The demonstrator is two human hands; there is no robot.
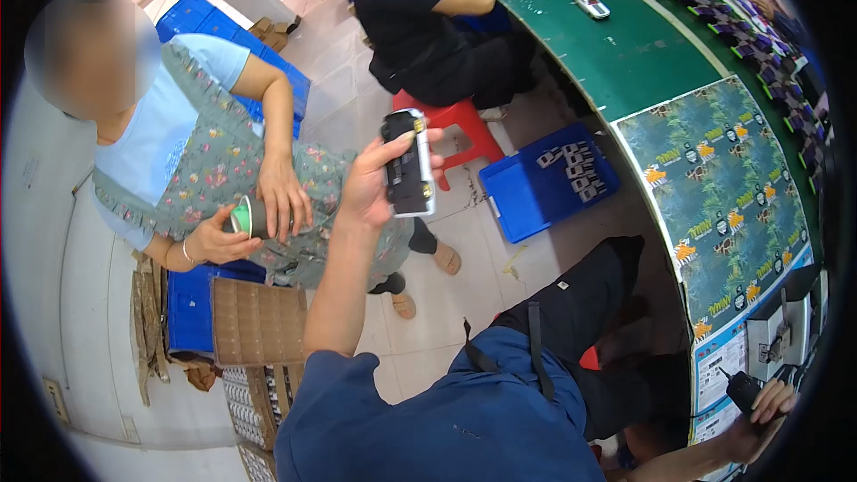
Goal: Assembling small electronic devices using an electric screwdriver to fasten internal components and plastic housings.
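Overhead, the head view shows the left hand (375,180) raised at the centre of the frame, its fingers (406,145) clamped on a black toy-car chassis (409,163) with a white edge, held upright. At the lower right edge the right hand (769,403) rests its fingers curled around a black tool (744,387) beside a grey fixture (775,337) on the worktop (643,54). A printed sheet (714,196) covers the worktop's right part. Below the chassis, on the floor, lies a blue tray (522,201) holding small parts. At the left, a seated person's hands grip a green cup (241,214). White toy cars (590,3) stand on the worktop at the top.
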